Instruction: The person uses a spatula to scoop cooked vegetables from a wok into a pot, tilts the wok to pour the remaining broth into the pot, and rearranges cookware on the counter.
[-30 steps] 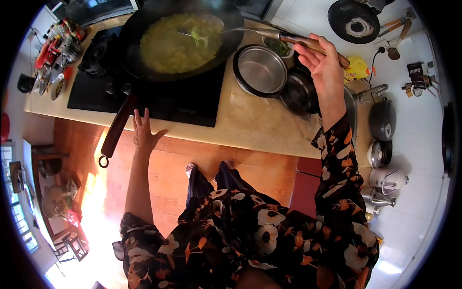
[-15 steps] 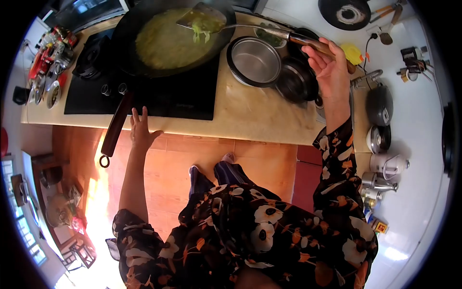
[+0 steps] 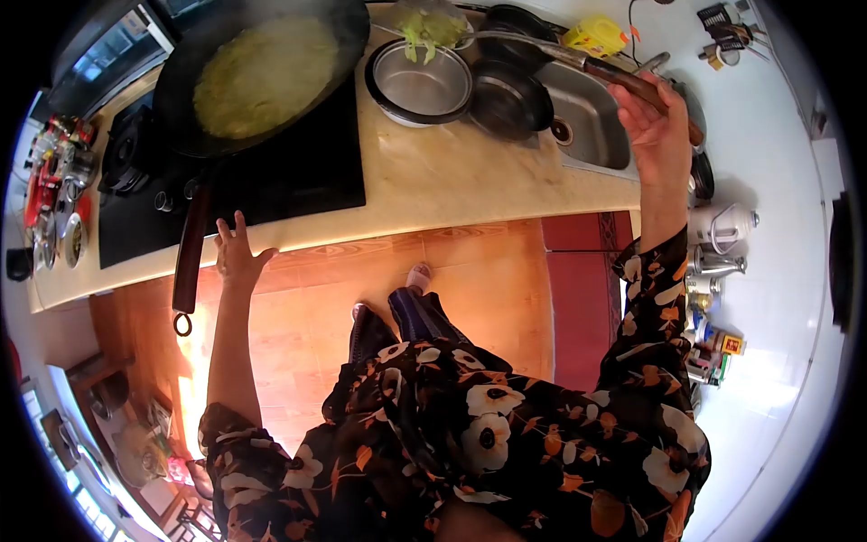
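My right hand is closed round the wooden handle of a long spatula, above the sink. Pale green vegetable pieces lie on its blade and hang over the far rim of a metal bowl. At the counter edge my left hand is spread and holds nothing, just right of the wok's dark wooden handle. The large black wok sits on the cooktop with steaming yellow-green soup in it.
Right of the bowl are a black pan and a metal sink. A yellow bottle stands behind. Spice jars and small dishes line the left end. The counter's front edge runs below.
The loaded spatula has moved right, from over the wok to above the metal bowl. The view has shifted to the right. My left hand remains spread by the wok handle.
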Demonstrator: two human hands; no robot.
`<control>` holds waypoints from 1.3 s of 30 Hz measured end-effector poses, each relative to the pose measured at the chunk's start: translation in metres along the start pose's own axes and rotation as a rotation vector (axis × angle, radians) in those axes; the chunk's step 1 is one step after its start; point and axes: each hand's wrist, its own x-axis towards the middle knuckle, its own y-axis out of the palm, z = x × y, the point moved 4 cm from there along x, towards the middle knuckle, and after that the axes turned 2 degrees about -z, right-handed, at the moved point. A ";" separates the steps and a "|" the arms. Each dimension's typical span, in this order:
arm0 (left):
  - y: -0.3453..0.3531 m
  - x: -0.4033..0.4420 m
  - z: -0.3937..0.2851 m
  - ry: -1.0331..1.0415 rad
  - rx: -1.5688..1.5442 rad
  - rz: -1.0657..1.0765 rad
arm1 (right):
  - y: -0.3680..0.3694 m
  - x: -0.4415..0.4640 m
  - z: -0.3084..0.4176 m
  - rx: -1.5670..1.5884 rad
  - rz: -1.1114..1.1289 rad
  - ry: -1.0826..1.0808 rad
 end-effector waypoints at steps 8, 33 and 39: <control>0.004 0.000 0.006 0.054 -0.010 -0.025 | 0.013 -0.058 -0.058 -0.260 0.107 -0.167; 0.013 0.004 0.007 0.010 0.021 -0.046 | 0.205 -0.048 -0.075 -0.333 0.541 -0.469; 0.006 0.000 0.005 0.013 -0.024 -0.064 | 0.214 -0.045 -0.083 -0.272 0.407 -0.286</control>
